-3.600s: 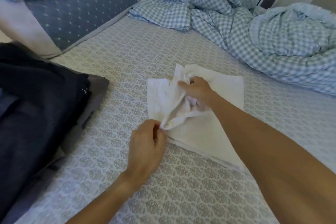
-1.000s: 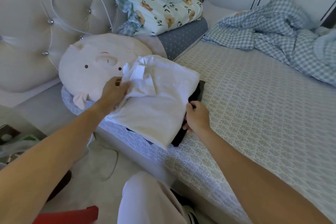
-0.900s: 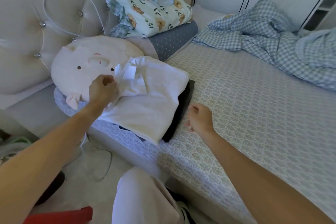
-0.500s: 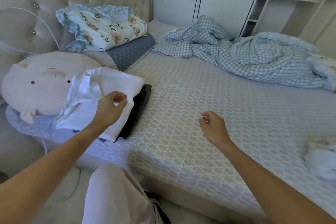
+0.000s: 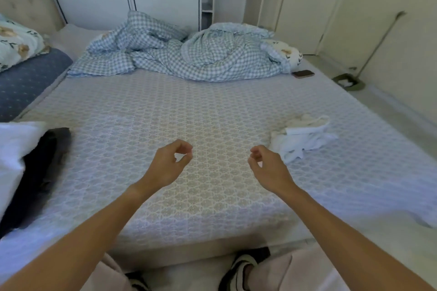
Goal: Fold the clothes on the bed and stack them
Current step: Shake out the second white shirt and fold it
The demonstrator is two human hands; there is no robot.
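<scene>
Bed [image 5: 212, 113], patterned sheet, taken as our landmark. At its far edge we note a crumpled checked duvet [image 5: 189, 54]. On its right side: a loose white garment [image 5: 305, 137], unfolded. At its left edge: the folded stack [image 5: 28, 160], white over dark. Above its near middle we list left hand [image 5: 169, 164] and right hand [image 5: 267, 168], both loosely curled, holding nothing

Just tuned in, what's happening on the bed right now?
A person is folding clothes. Both hands hover over the bed holding nothing, left hand and right hand loosely curled. A folded stack sits at the left edge, white on dark. A crumpled white garment lies unfolded beside the right hand.
</scene>
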